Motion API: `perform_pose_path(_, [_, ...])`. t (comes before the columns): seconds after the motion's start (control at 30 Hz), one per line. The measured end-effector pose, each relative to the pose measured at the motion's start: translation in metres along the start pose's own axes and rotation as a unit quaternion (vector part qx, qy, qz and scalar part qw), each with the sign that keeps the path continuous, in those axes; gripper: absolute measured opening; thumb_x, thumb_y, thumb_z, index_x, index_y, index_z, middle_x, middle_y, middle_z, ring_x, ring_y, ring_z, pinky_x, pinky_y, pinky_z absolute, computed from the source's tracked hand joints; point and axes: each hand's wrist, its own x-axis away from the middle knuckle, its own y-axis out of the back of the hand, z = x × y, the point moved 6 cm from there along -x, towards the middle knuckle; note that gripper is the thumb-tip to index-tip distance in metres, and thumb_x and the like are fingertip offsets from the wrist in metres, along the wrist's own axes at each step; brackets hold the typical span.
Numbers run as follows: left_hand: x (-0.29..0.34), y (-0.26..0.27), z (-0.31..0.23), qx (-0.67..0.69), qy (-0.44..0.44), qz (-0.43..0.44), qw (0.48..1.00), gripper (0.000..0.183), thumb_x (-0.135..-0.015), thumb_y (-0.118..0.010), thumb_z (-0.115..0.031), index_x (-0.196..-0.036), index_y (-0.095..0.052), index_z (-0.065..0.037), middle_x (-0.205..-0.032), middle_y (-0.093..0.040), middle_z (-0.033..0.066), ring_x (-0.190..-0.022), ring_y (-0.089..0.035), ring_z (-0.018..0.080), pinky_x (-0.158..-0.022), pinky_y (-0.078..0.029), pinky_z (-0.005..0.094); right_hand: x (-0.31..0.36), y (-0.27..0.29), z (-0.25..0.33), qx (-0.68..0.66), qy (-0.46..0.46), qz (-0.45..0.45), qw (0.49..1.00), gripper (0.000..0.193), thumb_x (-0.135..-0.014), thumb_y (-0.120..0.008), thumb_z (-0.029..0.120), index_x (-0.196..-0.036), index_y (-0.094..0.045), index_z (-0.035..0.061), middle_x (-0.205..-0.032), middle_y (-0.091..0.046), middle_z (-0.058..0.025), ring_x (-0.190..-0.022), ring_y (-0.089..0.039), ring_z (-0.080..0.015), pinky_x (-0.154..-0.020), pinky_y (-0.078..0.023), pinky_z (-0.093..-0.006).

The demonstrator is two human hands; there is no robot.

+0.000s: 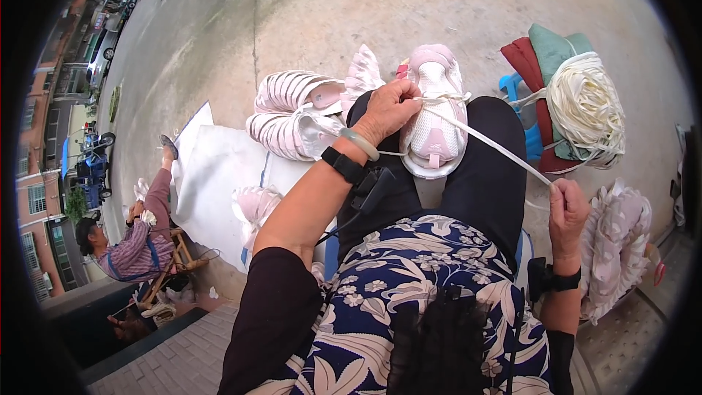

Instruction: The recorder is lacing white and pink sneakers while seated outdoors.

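On lap, left hand [387, 110] grasping pink shoe [436, 113], right hand [567, 212] pinching white lace [497, 146].

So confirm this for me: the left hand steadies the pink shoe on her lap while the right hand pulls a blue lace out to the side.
Not quite: the lace is white, not blue. The head view shows the left hand steadying the pink shoe on the lap while the right hand pulls that lace out to the side.
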Motion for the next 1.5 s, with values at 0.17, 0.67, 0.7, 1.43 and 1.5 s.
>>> perform_pose_path(0.17, [0.003, 0.000, -0.002, -0.027, -0.022, -0.016, 0.999, 0.013, -0.073, -0.060, -0.011, -0.083, -0.059, -0.002, -0.080, -0.055, 0.0010, -0.074, -0.049, 0.0090, -0.068, -0.042, 0.0224, 0.007, 0.012, 0.005, 0.044, 0.023, -0.027, 0.998, 0.003, -0.082, -0.056, 0.001, -0.079, -0.055, 0.0001, -0.066, -0.050, -0.0083, -0.056, -0.047, -0.0185, -0.052, -0.037, -0.0293])
perform_pose_path(0.67, [0.017, -0.005, -0.052, -0.131, -0.222, -0.153, 0.954, 0.006, -0.067, -0.059, -0.013, -0.072, -0.062, -0.010, -0.082, -0.059, 0.0050, -0.087, -0.052, 0.0259, -0.080, -0.035, 0.0386, -0.037, -0.075, 0.021, -0.114, 0.000, 0.093, 0.989, 0.034, -0.071, -0.066, 0.012, -0.101, -0.055, -0.0003, -0.080, -0.053, -0.0099, -0.069, -0.052, -0.0184, -0.064, -0.043, -0.0266])
perform_pose_path(0.7, [0.016, -0.011, -0.055, -0.129, -0.226, -0.150, 0.954, 0.006, -0.067, -0.059, -0.013, -0.072, -0.062, -0.010, -0.082, -0.059, 0.0050, -0.087, -0.052, 0.0259, -0.080, -0.035, 0.0386, -0.047, -0.086, 0.030, -0.103, 0.016, 0.094, 0.990, 0.037, -0.071, -0.066, 0.014, -0.104, -0.054, 0.0001, -0.082, -0.054, -0.0103, -0.069, -0.053, -0.0187, -0.065, -0.044, -0.0267])
perform_pose_path(1.43, [0.019, -0.040, -0.062, -0.256, -0.233, -0.157, 0.925, 0.015, -0.066, -0.067, -0.021, -0.078, -0.068, -0.013, -0.109, -0.057, 0.0102, -0.102, -0.051, 0.0291, -0.086, -0.035, 0.0403, -0.092, -0.140, 0.033, -0.010, 0.055, 0.152, 0.987, 0.029, -0.066, -0.058, 0.012, -0.090, -0.050, -0.0017, -0.084, -0.055, -0.0205, -0.081, -0.055, -0.0377, -0.070, -0.044, -0.0446])
perform_pose_path(1.5, [0.018, -0.041, -0.063, -0.266, -0.230, -0.163, 0.922, 0.015, -0.066, -0.067, -0.021, -0.078, -0.068, -0.012, -0.111, -0.056, 0.0107, -0.101, -0.052, 0.0292, -0.085, -0.036, 0.0406, -0.092, -0.139, 0.036, -0.012, 0.061, 0.142, 0.988, 0.027, -0.067, -0.058, 0.012, -0.088, -0.050, -0.0014, -0.083, -0.055, -0.0203, -0.080, -0.054, -0.0379, -0.069, -0.044, -0.0449])
